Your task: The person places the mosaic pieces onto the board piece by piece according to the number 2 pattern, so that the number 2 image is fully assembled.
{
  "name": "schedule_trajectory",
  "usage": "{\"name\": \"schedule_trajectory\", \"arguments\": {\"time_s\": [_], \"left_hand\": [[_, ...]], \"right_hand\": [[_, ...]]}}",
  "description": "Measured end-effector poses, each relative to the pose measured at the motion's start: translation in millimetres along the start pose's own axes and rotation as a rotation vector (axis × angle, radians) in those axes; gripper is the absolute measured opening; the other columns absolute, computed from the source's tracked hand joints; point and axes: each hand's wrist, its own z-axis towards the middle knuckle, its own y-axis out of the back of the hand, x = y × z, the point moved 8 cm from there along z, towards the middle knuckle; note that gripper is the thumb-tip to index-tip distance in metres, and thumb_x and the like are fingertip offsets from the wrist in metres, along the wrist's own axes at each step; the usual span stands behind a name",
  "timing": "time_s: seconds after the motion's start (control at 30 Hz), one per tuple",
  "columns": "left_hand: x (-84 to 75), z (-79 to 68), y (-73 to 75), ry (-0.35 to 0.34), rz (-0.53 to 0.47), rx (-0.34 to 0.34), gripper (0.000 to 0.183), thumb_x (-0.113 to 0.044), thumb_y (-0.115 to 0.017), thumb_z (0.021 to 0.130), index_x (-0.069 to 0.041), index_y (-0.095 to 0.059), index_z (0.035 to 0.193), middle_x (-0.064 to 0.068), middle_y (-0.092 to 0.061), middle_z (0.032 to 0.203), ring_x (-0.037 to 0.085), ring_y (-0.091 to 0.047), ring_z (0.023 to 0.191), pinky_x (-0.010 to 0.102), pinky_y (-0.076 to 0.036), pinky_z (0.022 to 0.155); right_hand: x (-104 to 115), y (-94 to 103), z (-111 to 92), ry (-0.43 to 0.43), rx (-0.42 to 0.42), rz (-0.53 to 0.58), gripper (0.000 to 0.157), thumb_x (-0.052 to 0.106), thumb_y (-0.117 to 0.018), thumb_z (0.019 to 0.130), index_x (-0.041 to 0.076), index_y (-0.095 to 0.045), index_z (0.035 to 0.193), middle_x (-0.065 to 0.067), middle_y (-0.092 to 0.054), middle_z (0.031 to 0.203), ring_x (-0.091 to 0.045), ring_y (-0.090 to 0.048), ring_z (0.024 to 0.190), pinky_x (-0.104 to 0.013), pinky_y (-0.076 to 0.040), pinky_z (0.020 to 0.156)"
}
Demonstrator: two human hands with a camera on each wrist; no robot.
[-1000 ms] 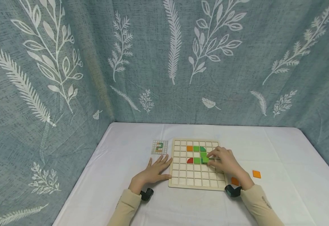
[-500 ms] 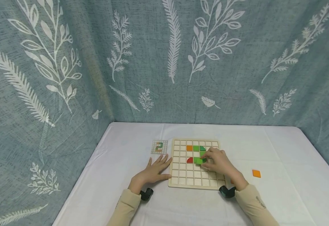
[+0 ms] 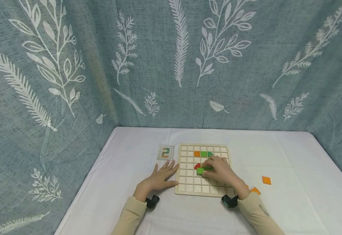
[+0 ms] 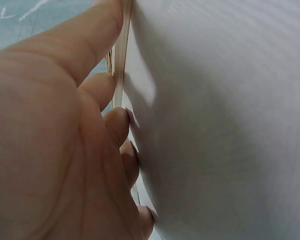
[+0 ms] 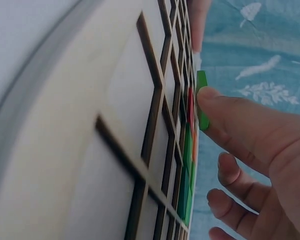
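My right hand [image 3: 220, 170] pinches a green square tile [image 3: 200, 171] [image 5: 203, 79] by its right side, just above the wooden grid board [image 3: 189, 188]. Close to this tile lies a red quarter-round tile [image 3: 198, 166] in a cell. Farther back, an orange square [image 3: 197, 154], a green square [image 3: 203, 154] and a dark green rounded tile [image 3: 210, 153] sit in one row. The right hand partly hides other green tiles. My left hand [image 3: 160, 178] lies spread, its thumb and fingertips at the board's left edge [image 4: 121, 55].
A small printed pattern card [image 3: 165, 152] lies behind the left hand. To the right of the board are a loose orange square tile [image 3: 266, 180] and another orange piece [image 3: 255, 190], with a sliver of orange by the right wrist. A patterned curtain [image 3: 159, 65] stands behind the white-covered table [image 3: 294, 156].
The right hand has moved left across the board with the green tile, from the right end of the lower row to near the red tile. The left hand has stayed still.
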Motion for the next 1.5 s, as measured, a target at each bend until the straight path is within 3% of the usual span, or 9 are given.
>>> {"name": "schedule_trajectory", "arguments": {"time_s": [0.17,0.63,1.23,1.5], "left_hand": [[-0.3,0.5,1.1,0.001,0.000,-0.002,0.072,-0.046,-0.054,0.091,-0.017,-0.022,0.149,0.009,-0.013,0.155,0.031,-0.004,0.143,0.062,0.008,0.109],[-0.3,1.1,2.5,-0.001,0.004,-0.001,0.072,-0.045,-0.054,0.090,-0.018,-0.021,0.149,0.008,-0.012,0.155,0.031,-0.004,0.143,0.062,0.008,0.109],[-2.3,-0.7,4.5,0.004,0.010,0.000,0.072,-0.044,-0.054,0.091,-0.016,-0.022,0.149,0.009,-0.013,0.155,0.032,-0.005,0.143,0.063,0.007,0.108],[-3.2,-0.5,2.8,-0.010,-0.001,0.009,0.073,-0.044,-0.054,0.091,-0.015,-0.021,0.149,0.010,-0.012,0.155,0.032,-0.004,0.143,0.063,0.008,0.108]], "right_hand": [[4,-3.6,3,-0.005,0.017,-0.001,0.023,0.032,-0.075,0.077,0.019,-0.070,0.096,0.006,-0.054,0.082,-0.010,-0.046,0.073,-0.029,-0.026,0.067],[8,-8.8,5,-0.005,0.028,-0.028,0.026,0.035,-0.076,0.075,0.021,-0.068,0.096,0.007,-0.056,0.090,-0.010,-0.049,0.080,-0.034,-0.032,0.075],[4,-4.3,0,-0.010,0.023,-0.001,0.026,0.033,-0.075,0.076,0.020,-0.069,0.097,0.006,-0.053,0.085,-0.010,-0.048,0.077,-0.032,-0.028,0.072],[-4,4.0,-6,-0.024,-0.001,-0.012,0.020,0.030,-0.075,0.078,0.024,-0.069,0.096,0.006,-0.057,0.087,-0.010,-0.049,0.078,-0.035,-0.031,0.075]]}}
